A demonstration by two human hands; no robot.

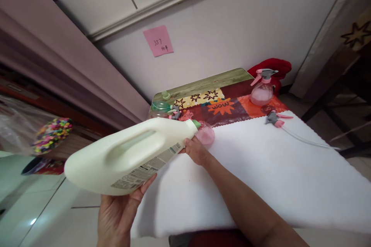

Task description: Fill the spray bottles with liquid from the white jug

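A large cream-coloured detergent jug (116, 154) lies tilted, its green-tipped spout at the mouth of a round pink spray bottle (206, 135) without its head. Under the jug's broad end, my left hand (124, 204) supports it with the fingers closed against its lower side. My right hand (197, 151) is closed around the neck end, close beside the pink bottle. Whether liquid is flowing is hidden by the jug. A loose grey and pink spray head (276, 119) with a long clear tube lies on the white cloth to the right.
A pink spray bottle (261, 92) with its head on stands at the back right. Green and clear spray bottles (162, 107) lie at the back left. White cloth (261, 177) covers the table's front, and a patterned cover (226, 108) its back, near the wall.
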